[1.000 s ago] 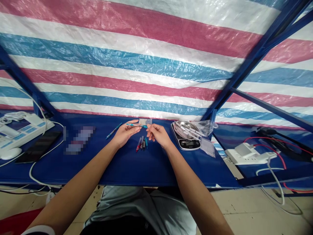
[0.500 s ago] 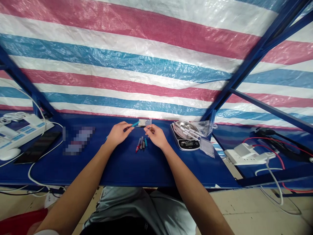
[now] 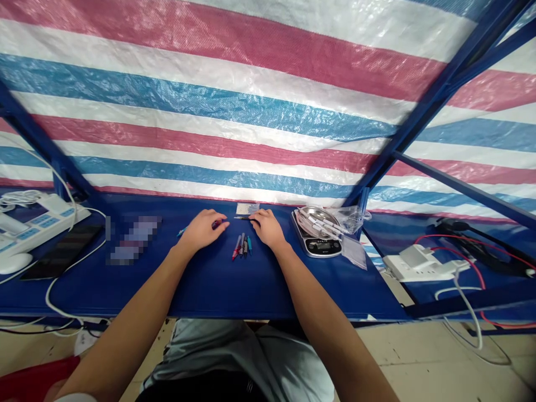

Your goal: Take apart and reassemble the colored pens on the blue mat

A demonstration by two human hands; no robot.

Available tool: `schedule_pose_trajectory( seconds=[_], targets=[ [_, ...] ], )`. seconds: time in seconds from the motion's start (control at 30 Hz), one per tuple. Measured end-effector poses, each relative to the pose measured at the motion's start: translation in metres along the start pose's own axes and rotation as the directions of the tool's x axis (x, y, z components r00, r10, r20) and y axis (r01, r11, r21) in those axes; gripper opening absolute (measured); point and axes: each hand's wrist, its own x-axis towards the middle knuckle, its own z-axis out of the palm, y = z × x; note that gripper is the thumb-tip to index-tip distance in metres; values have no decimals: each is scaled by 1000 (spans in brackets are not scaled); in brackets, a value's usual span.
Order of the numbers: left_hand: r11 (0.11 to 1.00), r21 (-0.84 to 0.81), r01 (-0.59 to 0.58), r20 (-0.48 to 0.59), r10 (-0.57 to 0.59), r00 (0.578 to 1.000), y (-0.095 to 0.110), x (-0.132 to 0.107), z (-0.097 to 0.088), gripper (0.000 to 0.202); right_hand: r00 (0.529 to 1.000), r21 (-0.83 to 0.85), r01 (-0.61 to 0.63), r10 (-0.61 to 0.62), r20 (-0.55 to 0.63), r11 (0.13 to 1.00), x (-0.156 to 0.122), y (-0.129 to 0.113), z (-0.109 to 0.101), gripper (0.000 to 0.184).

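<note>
just behind a bunch of pens point(image 3: 242, 247) on a blue-topped bench point(image 3: 226, 290), the left hand point(image 3: 202, 230) curls closed around a blue pen point(image 3: 182, 231), while the right hand's point(image 3: 265, 228) fingertips point(image 3: 254, 219) meet a slim dark pen point(image 3: 242, 218), grip unclear. no hand touches the bunch; a digital scale point(image 3: 317, 247) sits to its right.
</note>
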Motion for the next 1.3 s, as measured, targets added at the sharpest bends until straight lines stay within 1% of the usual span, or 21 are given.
schedule_pose_trajectory(
  seconds=[0.07, 0.1, 0.13, 0.2, 0.27, 0.37, 0.43, 0.5, 0.6, 0.7, 0.77, 0.83, 0.93, 1.0, 1.1, 1.17, 1.2, 1.27, 1.3],
  targets=[
    [988, -87, -127, 103, 135, 985, 14, 0, 6, 36, 1000, -17, -24, 24, 14, 1000, -1, 1, -2, 26],
    [981, -114, -158, 137, 173, 975, 20, -1, 10, 35, 999, -21, -35, 35, 23, 999, -2, 1, -3, 25],
    [975, -134, -180, 158, 200, 967, 25, -1, 14, 34, 999, -25, -43, 44, 32, 999, -3, 2, -4, 24],
    [970, -158, -185, 165, 211, 964, 30, -3, 19, 31, 998, -40, -45, 47, 49, 998, -4, 4, -7, 24],
    [974, -168, -150, 149, 175, 973, 30, -3, 22, 31, 997, -93, -27, 33, 67, 995, -5, 3, -10, 25],
    [985, -166, -37, 112, 57, 992, 25, -1, 23, 33, 994, -237, 21, 6, 111, 971, -4, -1, -15, 31],
    [986, -163, 28, 78, -15, 997, 19, 0, 24, 33, 989, -312, 39, 9, 151, 949, -2, -6, -18, 34],
    [984, -166, 61, 44, -54, 998, 14, 2, 26, 32, 984, -343, 41, 22, 177, 939, 0, -9, -19, 35],
    [980, -188, 70, 11, -70, 998, 7, 3, 29, 30, 986, -347, 53, 6, 168, 936, 1, -11, -21, 35],
    [979, -191, 68, -9, -71, 997, 3, 4, 31, 28, 988, -313, 97, -54, 143, 945, -3, -10, -24, 36],
    [982, -181, 62, -11, -65, 998, 3, 4, 30, 28, 983, -275, 140, -101, 151, 951, -7, -10, -26, 35],
    [983, -178, 47, 1, -48, 999, 6, 4, 29, 26, 975, -244, 183, -144, 166, 953, -10, -11, -27, 33],
    [981, -192, 14, 15, -12, 1000, 13, 4, 26, 24, 970, -198, 212, -182, 158, 957, -12, -14, -26, 31],
    [974, -226, -16, 20, 21, 1000, 17, 5, 25, 23, 969, -139, 222, -203, 139, 965, -12, -18, -25, 30],
    [946, -321, -38, 28, 50, 998, 22, 4, 24, 25, 961, -4, 262, -260, 96, 965, -13, -25, -25, 28],
    [914, -405, -11, 16, 19, 1000, 23, 5, 24, 27, 965, 68, 261, -262, 9, 963, -15, -30, -29, 28],
    [886, -463, 12, 7, -10, 1000, 23, 5, 24, 28, 971, 92, 239, -236, -46, 967, -16, -32, -31, 29],
    [788, -612, 73, -1, -93, 996, 20, 6, 25, 36, 981, 128, 161, -144, -131, 979, -18, -34, -36, 32],
    [720, -686, 105, 6, -139, 990, 19, 7, 25, 42, 985, 149, 118, -97, -144, 982, -19, -34, -38, 33]
  ],
)
